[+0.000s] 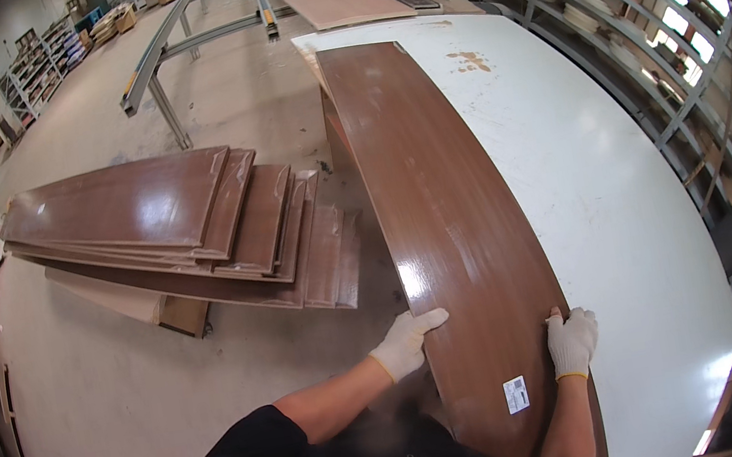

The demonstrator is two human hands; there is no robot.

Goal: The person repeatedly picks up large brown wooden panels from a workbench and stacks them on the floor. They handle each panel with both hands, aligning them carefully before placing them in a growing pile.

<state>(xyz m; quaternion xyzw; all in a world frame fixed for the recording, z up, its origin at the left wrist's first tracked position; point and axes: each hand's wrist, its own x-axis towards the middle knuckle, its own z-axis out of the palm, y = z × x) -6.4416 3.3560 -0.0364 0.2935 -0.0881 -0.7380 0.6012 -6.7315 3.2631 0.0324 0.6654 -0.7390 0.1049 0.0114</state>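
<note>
Left of the white tabletop [631, 206], and apart from it, we see a stack of glossy brown panels [124, 209], their ends stepped out toward the tabletop. Next, by the tabletop's left side, our gloved left hand [408, 344] holds the left long edge of a brown wood-grain panel [452, 196]: the thumb lies flat on its upper face, while the fingers are hidden below the edge. This panel lies along the left part of the tabletop, directly between our 2 hands, its long axis running away from our body toward the tabletop's far end. Most of its length stretches beyond both hands, so we have hold of it close to the near end. A white label [516, 394] sits on that near part, over the tabletop's left side and closer to our right hand [574, 342]. That hand, gloved too, is curled around the panel's right long edge, above the tabletop; we cannot tell how far its fingers reach underneath. Both hands touch the panel, so neither is nearer, though the left grips slightly farther along.
</note>
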